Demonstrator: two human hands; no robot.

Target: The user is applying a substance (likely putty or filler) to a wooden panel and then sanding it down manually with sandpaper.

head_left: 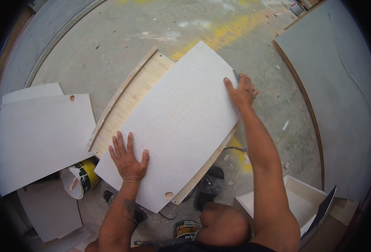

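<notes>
Panel (181, 109) rests on plywood board (137, 90), left hand (129, 161) splayed flat, apparently steadying it, right hand (241, 92) curled round a grey piece (236, 74).

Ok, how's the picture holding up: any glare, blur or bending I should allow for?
Head view: light soft, no harsh glare on the white panel; the fisheye lens visibly bows the edge of the grey board at right, and darkens the corners; fingers on the left hand look distinct.
</notes>
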